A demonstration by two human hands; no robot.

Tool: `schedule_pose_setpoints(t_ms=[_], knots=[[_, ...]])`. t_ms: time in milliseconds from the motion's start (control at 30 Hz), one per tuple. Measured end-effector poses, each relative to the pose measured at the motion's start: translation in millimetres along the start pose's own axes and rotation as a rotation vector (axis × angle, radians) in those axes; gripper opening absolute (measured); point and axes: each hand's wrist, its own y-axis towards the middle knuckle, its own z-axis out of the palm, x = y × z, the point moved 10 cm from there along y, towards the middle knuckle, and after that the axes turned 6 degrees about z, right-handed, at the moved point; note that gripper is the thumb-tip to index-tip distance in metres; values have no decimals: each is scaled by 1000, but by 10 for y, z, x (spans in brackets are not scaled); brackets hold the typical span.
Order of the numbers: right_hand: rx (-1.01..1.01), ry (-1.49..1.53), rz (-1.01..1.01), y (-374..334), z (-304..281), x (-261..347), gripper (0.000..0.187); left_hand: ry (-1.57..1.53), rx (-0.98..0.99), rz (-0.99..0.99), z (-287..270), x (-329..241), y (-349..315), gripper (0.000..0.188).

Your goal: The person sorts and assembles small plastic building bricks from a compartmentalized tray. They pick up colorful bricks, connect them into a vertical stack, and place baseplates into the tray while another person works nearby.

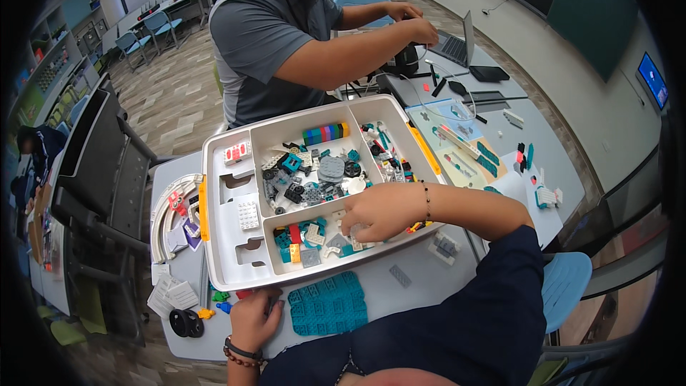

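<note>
Reaching with the right hand [382,214] into the front bin [267,246] of the tray [232,261], at about five o'clock from its centre. Curled at the fingers and turned down over the bricks [312,234]; cannot tell whether closed on one or only touching. Resting the left hand [254,318] just beside the near edge, at seven o'clock, bent at the fingers, with a small dark piece [271,305] by the thumb; cannot tell whether gripped.

Likely to find each brick light, stiff and hard, a little slippery on its smooth sides, knobbly on top. Hardly fragile, but easily lost in the heap. Best taken by two opposite side walls, between thumb and fingertip, rather than by the studs. For the thin grey plate [400,276], loose on the table [446,271] between four and five o'clock, better to tip up one edge with a nail first. For the teal sheet [327,304] at six o'clock, apparently broad and stiff, take hold at opposite edges, supporting from beneath. To shift the tray, probably much heavier with its load, grip by the orange handles [204,209] at nine and two o'clock, keeping level to avoid spilling.
</note>
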Motion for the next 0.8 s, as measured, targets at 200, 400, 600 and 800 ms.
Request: schedule_pose_setpoints(t_ms=[200,400,600,800], knots=[[-59,-13,-34,-22,110,6,33,38,14,19,-36,-44,-54,15],[85,-17,52,36,296,-49,31,46,8,34,-45,-71,-54,16],[-56,26,38,-20,73,-38,31,53,26,15,-16,-44,-66,16],[-53,16,42,68,83,17,35,47,12,28,-13,-58,-77,16]])
